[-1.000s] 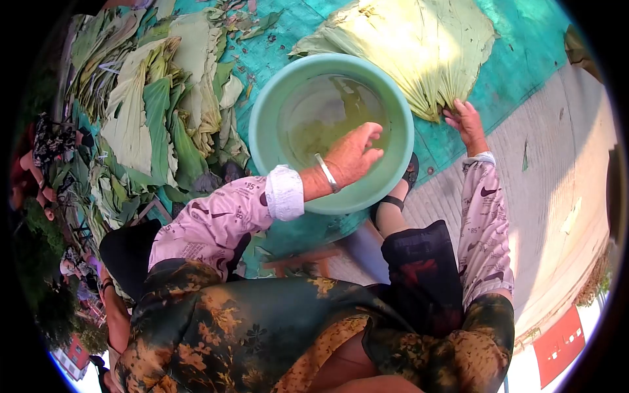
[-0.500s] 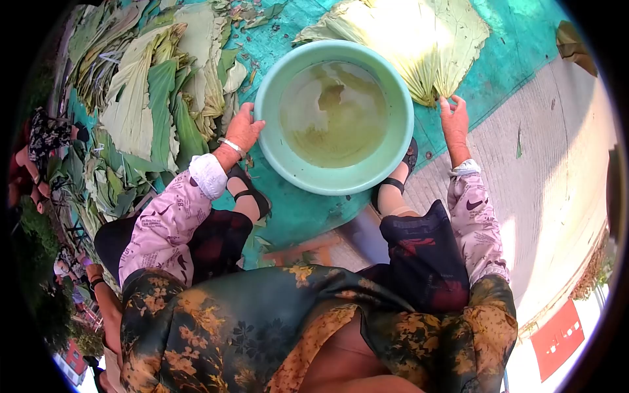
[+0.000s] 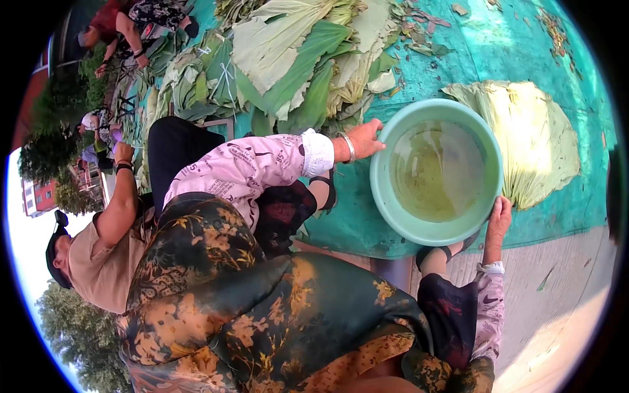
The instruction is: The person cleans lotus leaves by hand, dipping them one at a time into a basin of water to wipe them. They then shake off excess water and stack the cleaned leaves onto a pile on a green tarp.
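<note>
A light green plastic basin (image 3: 382, 190) with murky water (image 3: 436, 170) in it stands in front of me on a teal ground sheet. My left hand (image 3: 365, 139), a bangle on its wrist, grips the rim on the left side. On the lower right side, my right hand (image 3: 500, 217) has its fingers closed over the rim. Just behind the basin lies a fanned stack of big pale leaves (image 3: 534, 141), like lotus leaves, its gathered stalk end near my right hand. The basin hides part of that stack.
More piled leaves (image 3: 288, 59), green and yellowish, spread to the left. Leaf scraps litter the teal sheet (image 3: 472, 56). Concrete pavement (image 3: 524, 288) lies to the right. A person in a cap (image 3: 108, 249) is close on my left; other people (image 3: 141, 26) sit farther off.
My right hand has left the stalk end of the leaf stack and now holds the basin rim. The view has turned, bringing the person on the left into sight. My left hand stays at the rim.
</note>
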A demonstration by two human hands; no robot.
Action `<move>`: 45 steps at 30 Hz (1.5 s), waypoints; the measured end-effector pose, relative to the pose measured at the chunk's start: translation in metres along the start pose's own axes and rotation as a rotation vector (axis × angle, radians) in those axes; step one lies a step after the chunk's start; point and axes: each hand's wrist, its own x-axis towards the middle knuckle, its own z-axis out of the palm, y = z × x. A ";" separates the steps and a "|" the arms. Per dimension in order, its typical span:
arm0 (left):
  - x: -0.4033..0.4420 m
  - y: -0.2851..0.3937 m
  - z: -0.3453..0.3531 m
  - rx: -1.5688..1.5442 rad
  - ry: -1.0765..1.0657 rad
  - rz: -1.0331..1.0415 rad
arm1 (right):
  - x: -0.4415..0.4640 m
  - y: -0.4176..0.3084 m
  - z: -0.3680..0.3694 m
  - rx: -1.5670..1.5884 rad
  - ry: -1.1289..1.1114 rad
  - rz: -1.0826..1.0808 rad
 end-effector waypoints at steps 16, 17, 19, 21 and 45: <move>0.001 -0.077 -0.177 0.536 0.665 -0.241 | -0.078 -0.073 -0.060 -0.160 -0.028 0.160; 0.007 -0.083 -0.171 0.554 0.727 -0.242 | -0.091 -0.092 -0.066 -0.135 -0.017 0.179; 0.010 -0.095 -0.171 0.487 0.750 -0.149 | -0.114 -0.117 -0.078 -0.080 -0.003 0.213; 0.006 -0.111 -0.175 0.431 0.849 0.005 | -0.130 -0.125 -0.094 -0.043 -0.071 0.214; -0.269 0.048 -0.192 -0.798 0.386 0.615 | -0.187 -0.450 -0.024 0.411 -0.577 -0.315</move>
